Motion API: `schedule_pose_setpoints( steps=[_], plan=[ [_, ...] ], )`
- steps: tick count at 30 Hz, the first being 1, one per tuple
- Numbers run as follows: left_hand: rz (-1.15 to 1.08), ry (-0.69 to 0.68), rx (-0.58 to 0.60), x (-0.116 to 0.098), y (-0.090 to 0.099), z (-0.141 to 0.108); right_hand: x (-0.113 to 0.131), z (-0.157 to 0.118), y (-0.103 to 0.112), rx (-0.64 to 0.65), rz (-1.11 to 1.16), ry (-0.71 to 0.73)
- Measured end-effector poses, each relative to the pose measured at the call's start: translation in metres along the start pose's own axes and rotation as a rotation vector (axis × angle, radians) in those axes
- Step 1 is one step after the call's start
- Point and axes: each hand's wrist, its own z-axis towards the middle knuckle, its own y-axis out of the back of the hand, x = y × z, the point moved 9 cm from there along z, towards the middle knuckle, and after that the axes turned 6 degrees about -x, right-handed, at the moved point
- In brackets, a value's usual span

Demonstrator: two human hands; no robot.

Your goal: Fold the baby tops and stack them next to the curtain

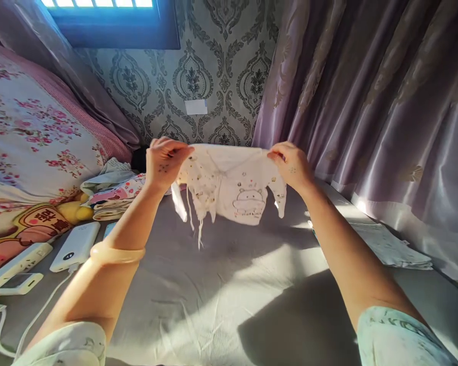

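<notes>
A small white baby top (238,195) hangs in the air in front of me, stretched between both hands. It has long sleeves, small printed motifs, an animal drawing on the front and thin tie strings dangling at the left. My left hand (166,157) pinches its upper left corner between thumb and fingers. At the upper right corner, my right hand (290,160) grips the cloth in the same way. Beneath the top lies a grey bed sheet (183,305), lit in patches by sunlight.
Folded clothes (118,190) are piled at the left beside a floral cushion (34,127). A white power bank (76,246), a power strip (19,267) and cables lie nearer me. Folded white cloth (391,246) lies at the right by the purple curtain (366,101).
</notes>
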Motion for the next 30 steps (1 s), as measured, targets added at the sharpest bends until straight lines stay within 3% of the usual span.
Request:
schedule_pose_setpoints(
  steps=[2,4,8,13,16,19,22,26,30],
  plan=[
    [0.048,-0.035,-0.044,-0.009,-0.002,0.0,0.0,0.0,0.001,-0.066,-0.071,0.065],
    [0.091,-0.034,-0.034,-0.009,-0.011,0.001,-0.004,-0.001,-0.008,-0.04,-0.143,0.097],
    [0.092,0.018,-0.003,0.005,-0.031,0.003,-0.018,-0.002,-0.011,-0.127,-0.209,0.067],
    [0.169,0.038,-0.023,0.008,-0.043,0.003,-0.028,-0.005,-0.025,-0.086,-0.247,0.034],
    [0.238,0.041,0.028,0.006,-0.051,0.002,-0.03,-0.005,-0.031,-0.056,-0.251,0.03],
    [0.304,0.059,0.022,0.009,-0.052,0.002,-0.034,-0.003,-0.023,-0.142,-0.253,-0.005],
    [0.317,0.01,0.127,0.01,-0.064,0.0,-0.036,-0.003,-0.028,-0.09,-0.249,-0.013],
    [0.326,0.062,-0.017,0.015,-0.054,-0.001,-0.035,-0.005,-0.029,-0.128,-0.234,-0.02],
    [0.3,0.101,-0.066,0.015,-0.048,-0.001,-0.032,-0.006,-0.03,-0.158,-0.173,-0.016]
  ],
)
